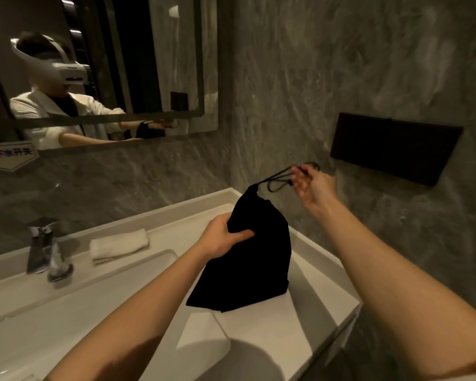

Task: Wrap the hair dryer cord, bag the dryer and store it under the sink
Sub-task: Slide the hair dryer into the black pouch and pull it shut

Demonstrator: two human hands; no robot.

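A black drawstring bag (250, 268) stands bulging on the white counter (272, 334) to the right of the basin. Its mouth is cinched tight at the top. My left hand (226, 237) grips the bag's upper left side. My right hand (312, 185) is raised to the upper right and pinches the black drawstring loops (278, 178), which run taut from the bag's neck. The hair dryer and its cord are hidden; I cannot see inside the bag.
A folded white towel (118, 244) lies behind the basin (74, 312). A chrome faucet (40, 248) stands at the left. A black wall box (393, 148) hangs on the grey marble wall at the right. A mirror (99, 67) is above the counter.
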